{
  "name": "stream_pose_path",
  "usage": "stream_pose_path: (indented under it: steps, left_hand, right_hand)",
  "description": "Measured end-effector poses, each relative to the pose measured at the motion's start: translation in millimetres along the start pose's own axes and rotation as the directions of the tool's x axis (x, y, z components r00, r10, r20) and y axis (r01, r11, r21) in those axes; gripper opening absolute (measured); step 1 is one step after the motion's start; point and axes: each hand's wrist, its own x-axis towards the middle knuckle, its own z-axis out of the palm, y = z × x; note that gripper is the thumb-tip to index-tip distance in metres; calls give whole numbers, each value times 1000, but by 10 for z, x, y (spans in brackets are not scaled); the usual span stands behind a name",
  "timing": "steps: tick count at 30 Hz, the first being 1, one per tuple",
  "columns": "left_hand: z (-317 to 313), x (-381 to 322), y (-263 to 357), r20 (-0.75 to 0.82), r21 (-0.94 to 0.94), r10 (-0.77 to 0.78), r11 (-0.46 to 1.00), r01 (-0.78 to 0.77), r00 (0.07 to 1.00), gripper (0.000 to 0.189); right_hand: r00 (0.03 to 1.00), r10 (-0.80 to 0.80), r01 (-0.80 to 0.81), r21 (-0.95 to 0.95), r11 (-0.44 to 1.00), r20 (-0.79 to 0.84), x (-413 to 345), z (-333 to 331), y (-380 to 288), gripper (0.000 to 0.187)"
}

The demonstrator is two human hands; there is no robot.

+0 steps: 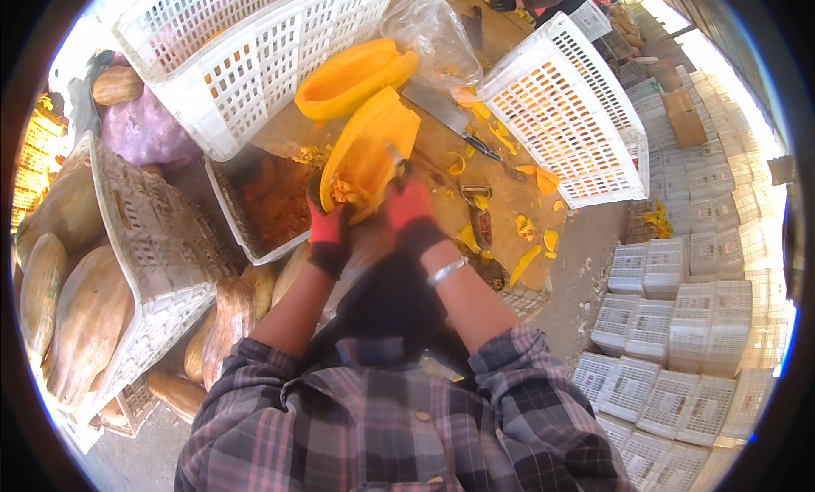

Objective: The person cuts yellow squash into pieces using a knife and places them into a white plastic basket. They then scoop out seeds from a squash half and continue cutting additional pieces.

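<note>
My left hand (pixel 329 223), in a red and black glove, grips the lower end of a peeled pumpkin half (pixel 375 148), its hollow facing up with seeds and pulp at the near end. My right hand (pixel 407 202), gloved alike and blurred, is closed around a small tool (pixel 396 153) over the hollow; its kind cannot be told. A second peeled half (pixel 356 78) lies just behind. At left stands a bin (pixel 258 261) holding wet orange pulp. On the wooden board (pixel 439 154) lie a cleaver (pixel 449 119) and a peeler (pixel 476 191).
White plastic crates stand behind (pixel 255 78) and at the right (pixel 566 123) of the board. Peel scraps (pixel 525 264) and a clear plastic bag (pixel 436 40) lie on it. Whole pumpkins (pixel 89 320) and a tilted crate (pixel 159 237) are at left. A co-worker's gloved hand (pixel 503 3) shows at the top.
</note>
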Motion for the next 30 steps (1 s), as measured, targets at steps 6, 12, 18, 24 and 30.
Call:
stream_pose_path:
  steps: [6,12,18,24,30]
  left_hand:
    - [-332,96,255,312,-119,-221,956,269,924,79]
    - [142,1289,874,312,677,-254,736,-26,916,75]
    - [783,1667,973,310,946,-306,197,-258,900,67]
    - [830,1451,1342,559,555,251,595,-581,791,68]
    - [817,1316,1863,653,513,368,428,-744,662,68]
  right_hand:
    - [945,324,-326,168,930,39,587,18,24,53]
    - [896,306,-438,527,728,322,565,38,57,37]
    - [894,407,-434,586,684,188,537,5,5,40]
    - [942,86,131,592,795,-325,706,31,-117,53]
    - [920,-80,344,694,633,-383,993,191,-383,59]
